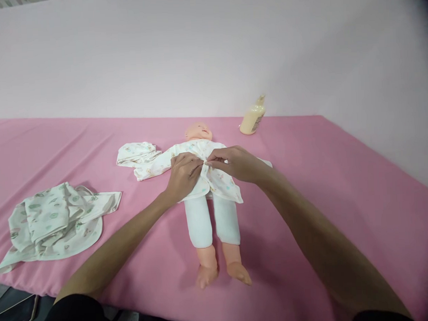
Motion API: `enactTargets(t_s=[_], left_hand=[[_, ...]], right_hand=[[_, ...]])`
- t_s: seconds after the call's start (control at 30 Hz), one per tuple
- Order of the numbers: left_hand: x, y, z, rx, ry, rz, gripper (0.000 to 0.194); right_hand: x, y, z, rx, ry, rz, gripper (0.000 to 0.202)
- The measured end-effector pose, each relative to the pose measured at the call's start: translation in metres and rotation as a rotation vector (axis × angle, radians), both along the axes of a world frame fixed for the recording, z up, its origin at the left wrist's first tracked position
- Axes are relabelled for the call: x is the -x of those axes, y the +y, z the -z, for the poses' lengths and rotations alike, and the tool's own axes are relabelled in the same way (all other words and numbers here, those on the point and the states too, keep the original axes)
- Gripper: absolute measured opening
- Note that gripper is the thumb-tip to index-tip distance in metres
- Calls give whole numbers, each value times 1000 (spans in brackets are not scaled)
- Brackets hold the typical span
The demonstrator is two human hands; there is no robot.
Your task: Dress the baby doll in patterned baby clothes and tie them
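Note:
A baby doll (206,270) lies on its back on the pink-covered table, feet toward me. It wears a white patterned baby shirt (224,183) and white trousers (198,222). At the shirt's front opening, my left hand (185,174) has its fingers closed on the fabric edge. Facing it, my right hand (235,163) pinches the other edge of the same opening, thumb and forefinger together. The fingertips of both hands nearly meet over the doll's chest. Whatever fastener lies between them is too small to make out.
A folded patterned cloth (135,153) lies left of the doll's shoulder. Nearer me, at left, is a crumpled patterned garment (56,219). A pale yellow pump bottle (252,119) stands behind, on the right. Below the table edge at lower left lies a phone (15,316).

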State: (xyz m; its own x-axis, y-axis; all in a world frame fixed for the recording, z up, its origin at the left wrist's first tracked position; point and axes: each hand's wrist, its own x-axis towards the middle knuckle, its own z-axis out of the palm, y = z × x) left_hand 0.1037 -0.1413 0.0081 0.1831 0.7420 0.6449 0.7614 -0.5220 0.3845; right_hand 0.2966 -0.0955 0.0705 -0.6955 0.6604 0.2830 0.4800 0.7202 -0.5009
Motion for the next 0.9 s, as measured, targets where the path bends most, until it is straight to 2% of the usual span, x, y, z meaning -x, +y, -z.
enactTargets(t_s=[0.37, 0.53, 0.73, 0.8, 0.9], left_hand=[[1, 0, -4, 133, -144, 60, 18], [5, 0, -16, 307, -251, 150, 21], [9, -4, -33, 681, -555, 207, 15], [8, -5, -36, 729, -613, 207, 12], [6, -6, -37, 716, -623, 207, 9]], right_hand=[[8, 9, 22, 170, 305, 29, 25], [17, 8, 32, 34, 358, 64, 16], [22, 11, 44, -202, 354, 84, 14], [23, 12, 47, -252, 351, 82, 14], [24, 12, 50, -297, 344, 61, 13]])
